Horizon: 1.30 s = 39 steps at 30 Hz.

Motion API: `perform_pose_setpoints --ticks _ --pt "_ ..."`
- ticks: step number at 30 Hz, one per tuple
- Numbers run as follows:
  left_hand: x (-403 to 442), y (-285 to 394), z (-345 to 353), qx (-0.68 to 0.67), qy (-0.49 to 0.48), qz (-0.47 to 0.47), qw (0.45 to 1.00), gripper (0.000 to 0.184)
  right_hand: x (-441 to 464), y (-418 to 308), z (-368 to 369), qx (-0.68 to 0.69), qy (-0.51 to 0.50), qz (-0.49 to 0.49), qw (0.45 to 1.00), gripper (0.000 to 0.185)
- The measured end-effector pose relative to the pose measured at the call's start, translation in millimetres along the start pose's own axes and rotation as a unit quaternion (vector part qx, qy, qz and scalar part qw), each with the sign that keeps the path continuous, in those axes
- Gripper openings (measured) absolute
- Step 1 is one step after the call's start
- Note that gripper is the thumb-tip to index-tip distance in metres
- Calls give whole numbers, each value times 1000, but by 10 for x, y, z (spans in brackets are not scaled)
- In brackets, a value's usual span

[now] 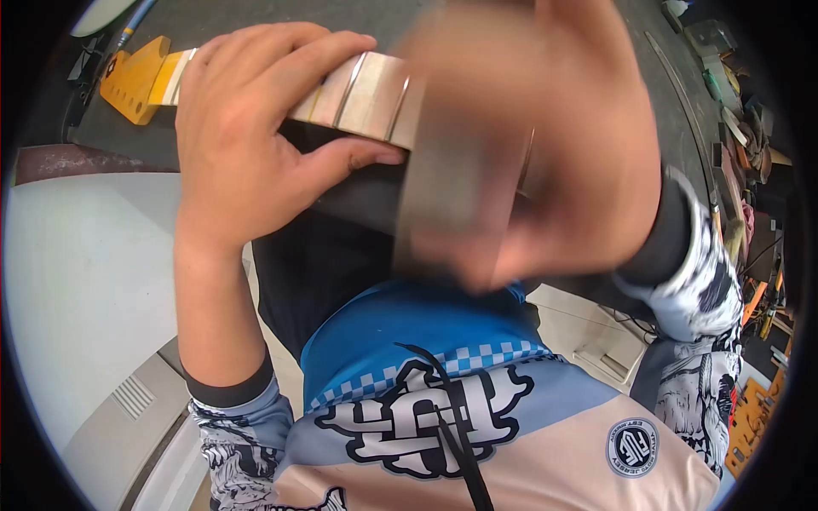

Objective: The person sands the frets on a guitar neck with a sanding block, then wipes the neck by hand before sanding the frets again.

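Observation:
A guitar neck (368,100) runs across the upper middle, its yellow headstock (141,81) with a row of holes pointing left. Metal frets cross its fingerboard, and pale strips lie between them. Wrapped over the neck near the headstock, my left hand (247,128) is closed on it, thumb along the near edge. My right hand (588,145) is smeared by motion over the body end. It grips a flat grey rectangular piece (456,170) that lies across the neck and hides that part; its exact kind is blurred.
A dark work surface (409,21) lies behind the neck. At the upper left is a blue pen-like tool (129,32). Assorted tools and scraps (750,153) crowd the right edge. A white panel (85,255) stands at the left, and a dark cord hangs over my shirt.

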<state>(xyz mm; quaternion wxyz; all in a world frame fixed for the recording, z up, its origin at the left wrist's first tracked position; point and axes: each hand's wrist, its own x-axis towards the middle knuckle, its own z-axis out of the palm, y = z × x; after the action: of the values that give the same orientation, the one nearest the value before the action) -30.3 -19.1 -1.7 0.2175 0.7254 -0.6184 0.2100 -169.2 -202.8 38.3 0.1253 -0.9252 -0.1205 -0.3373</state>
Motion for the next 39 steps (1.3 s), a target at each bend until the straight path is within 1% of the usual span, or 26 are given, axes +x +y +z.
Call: perform_pose_setpoints --ticks 1,2,3,4,6,8,12,15,16,19,20,22,23,24,27,28,30,31,32,33,35,37,38,39 --pt "11 27 -15 -9 1 -1 1000 58 64 0 -17 3 14 37 999 64" --pt "12 33 -24 -7 -2 -2 1000 60 58 106 -39 80 26 98 992 61" --pt "9 35 -32 -7 -6 -1 1000 61 24 237 -57 167 51 164 971 58" --pt "29 36 -38 -6 -8 -1 1000 63 11 331 -84 263 83 226 934 55" --pt "48 32 -19 -11 0 3 1000 65 7 387 -180 373 99 306 870 49" --pt "46 41 14 -15 -1 10 1000 65 20 325 -353 403 78 357 839 52" --pt "86 35 68 -17 -20 23 999 64 -141 341 -574 285 55 361 886 60" --pt "38 -99 58 -18 -47 19 999 66 -309 383 -521 305 84 309 897 65" --pt "32 -132 62 -20 -58 16 998 66 -350 312 -541 316 74 308 894 65" --pt "70 -193 18 -2 -89 -1 996 69 -349 454 -485 319 31 253 913 68" --pt "21 -175 4 15 -94 -12 995 73 -312 420 -472 289 -2 238 927 68" --pt "34 -44 3 20 -62 -21 998 75 -256 526 -384 222 -35 109 968 69" --pt "45 9 9 21 -46 -26 998 76 -229 579 -339 191 -43 43 980 69" --pt "26 45 9 24 -29 -34 999 77 -173 580 -296 165 -55 7 985 69" --pt "-73 -12 -7 22 -9 -19 1000 75 -25 385 -170 150 -89 9 985 70" --pt "-75 -14 -37 14 -19 -22 999 73 -47 369 -75 185 -76 30 979 69" --pt "-113 -53 -38 -15 -34 -28 999 71 -65 329 -4 189 -54 -9 981 68" --pt "-64 -50 -26 -21 -37 -30 999 70 -67 336 -49 157 -35 -77 984 68" --pt "-66 -56 -19 -19 -36 -32 999 64 -60 292 -71 136 -42 -107 984 68" --pt "-58 -39 -26 -16 -40 -40 998 62 -51 249 -93 115 -47 -137 983 68" --pt "-57 -32 -45 -9 -45 -45 998 60 -32 201 -131 77 -81 -141 984 68" --pt "-69 -26 -59 2 -49 -43 998 59 0 286 -148 -10 -85 -117 989 67" --pt "-57 -17 -56 1 -49 -43 998 59 2 240 -180 -28 -96 -115 988 66" --pt "-53 -15 -57 -2 -48 -44 998 58 -33 175 -134 9 -82 -147 986 65"
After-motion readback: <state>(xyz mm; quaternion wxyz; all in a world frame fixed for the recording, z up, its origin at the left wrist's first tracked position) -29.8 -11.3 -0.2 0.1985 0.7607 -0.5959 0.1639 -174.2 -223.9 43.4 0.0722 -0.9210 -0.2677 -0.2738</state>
